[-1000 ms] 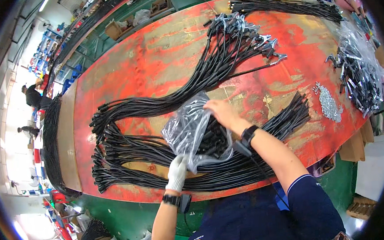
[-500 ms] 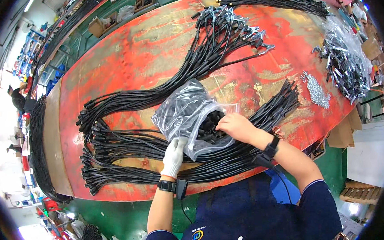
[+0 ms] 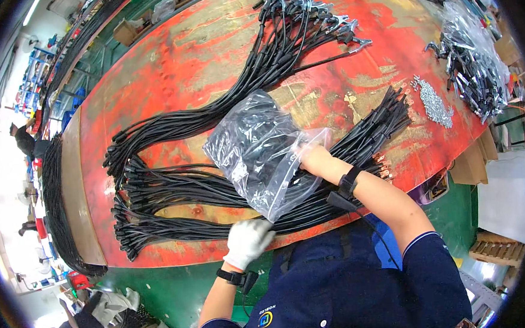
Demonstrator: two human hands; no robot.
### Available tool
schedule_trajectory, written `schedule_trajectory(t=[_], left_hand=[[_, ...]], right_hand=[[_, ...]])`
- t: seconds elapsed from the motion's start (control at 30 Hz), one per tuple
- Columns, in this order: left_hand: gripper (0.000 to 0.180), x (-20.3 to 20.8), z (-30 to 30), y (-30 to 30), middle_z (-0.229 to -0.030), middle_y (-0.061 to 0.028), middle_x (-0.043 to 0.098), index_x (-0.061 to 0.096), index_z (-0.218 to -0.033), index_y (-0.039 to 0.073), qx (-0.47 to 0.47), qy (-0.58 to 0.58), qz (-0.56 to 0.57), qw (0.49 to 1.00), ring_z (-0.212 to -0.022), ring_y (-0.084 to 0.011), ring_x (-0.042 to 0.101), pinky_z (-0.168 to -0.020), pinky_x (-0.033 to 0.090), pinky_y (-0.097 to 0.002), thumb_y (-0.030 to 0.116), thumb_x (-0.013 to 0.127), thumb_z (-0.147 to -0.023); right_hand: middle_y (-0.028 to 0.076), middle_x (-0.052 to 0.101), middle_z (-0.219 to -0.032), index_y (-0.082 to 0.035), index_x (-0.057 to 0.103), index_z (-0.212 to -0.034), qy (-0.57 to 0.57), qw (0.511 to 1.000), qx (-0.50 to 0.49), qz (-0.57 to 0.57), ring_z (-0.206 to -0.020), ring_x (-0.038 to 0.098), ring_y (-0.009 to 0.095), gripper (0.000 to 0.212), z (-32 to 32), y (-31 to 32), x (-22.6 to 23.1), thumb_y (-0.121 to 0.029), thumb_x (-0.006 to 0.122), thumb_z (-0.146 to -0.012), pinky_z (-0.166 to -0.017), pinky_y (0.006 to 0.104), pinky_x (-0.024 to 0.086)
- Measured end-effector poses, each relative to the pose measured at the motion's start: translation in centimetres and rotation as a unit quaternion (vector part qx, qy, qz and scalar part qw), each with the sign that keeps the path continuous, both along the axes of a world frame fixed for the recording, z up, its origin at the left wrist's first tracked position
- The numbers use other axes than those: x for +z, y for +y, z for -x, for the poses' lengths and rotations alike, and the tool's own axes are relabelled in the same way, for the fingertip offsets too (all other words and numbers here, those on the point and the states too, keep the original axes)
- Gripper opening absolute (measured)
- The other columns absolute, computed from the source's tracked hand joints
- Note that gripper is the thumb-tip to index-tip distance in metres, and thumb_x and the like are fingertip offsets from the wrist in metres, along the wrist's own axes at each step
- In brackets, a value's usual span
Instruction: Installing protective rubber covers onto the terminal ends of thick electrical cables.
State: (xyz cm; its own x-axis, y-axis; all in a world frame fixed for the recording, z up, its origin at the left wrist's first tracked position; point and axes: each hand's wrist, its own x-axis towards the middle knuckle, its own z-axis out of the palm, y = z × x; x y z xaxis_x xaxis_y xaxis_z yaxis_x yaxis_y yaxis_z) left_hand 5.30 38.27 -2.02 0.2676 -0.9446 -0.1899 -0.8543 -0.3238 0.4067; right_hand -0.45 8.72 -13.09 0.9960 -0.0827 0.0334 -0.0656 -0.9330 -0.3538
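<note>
A clear plastic bag (image 3: 252, 143) with black parts inside lies across bundles of black cables at the middle of the table. My left hand (image 3: 250, 243), in a white glove, is at the bag's lower corner. Its fingers are curled and appear to pinch the plastic there. My bare right hand (image 3: 314, 158) reaches into the mouth of the bag from the right. Plastic covers its fingers, so their grip is hidden. Below the bag run the near black cables (image 3: 185, 229), with a further bundle (image 3: 205, 118) behind it.
Metal clamps (image 3: 347, 32) end the far cable bundle. At the right lie a heap of small silvery parts (image 3: 433, 104) and a bag of black-and-metal clips (image 3: 477, 85). More cables (image 3: 53, 207) hang over the left end of the worn red table (image 3: 166, 61).
My left hand has moved down from the bag's rim to its lower corner. My right hand has gone deeper under the plastic, and the bag's opening has folded over the black parts.
</note>
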Motion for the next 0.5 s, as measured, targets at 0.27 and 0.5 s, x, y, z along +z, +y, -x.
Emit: schedule_trajectory(t=[0.27,0.5], left_hand=[[0.033,2.1,-1.4,-9.4,-0.105,-0.0035,0.058,0.061,-0.105,0.013,-0.176,-0.191,0.195,0.946,-0.102,-0.0211,0.054,-0.093,0.043,-0.0400,0.018,0.055,-0.073],[0.113,-0.6,-4.3,-9.8,-0.136,-0.0188,0.042,0.035,-0.135,-0.001,0.095,-0.176,0.019,0.980,-0.124,-0.0314,0.042,-0.108,0.019,-0.0558,0.058,0.076,-0.048]], right_hand=[[0.022,0.061,-0.089,-0.003,0.053,-0.102,0.136,0.976,-0.041,-0.163,-0.087,0.059,0.040,0.030,0.3,-0.9,7.3,-0.017,0.061,-0.077,-0.078,0.0463,0.048],[0.022,0.049,-0.116,-0.003,0.033,-0.130,0.051,0.986,-0.055,-0.147,-0.103,0.054,0.039,0.081,0.2,-1.4,6.6,-0.024,0.077,-0.065,-0.087,0.0436,0.047]])
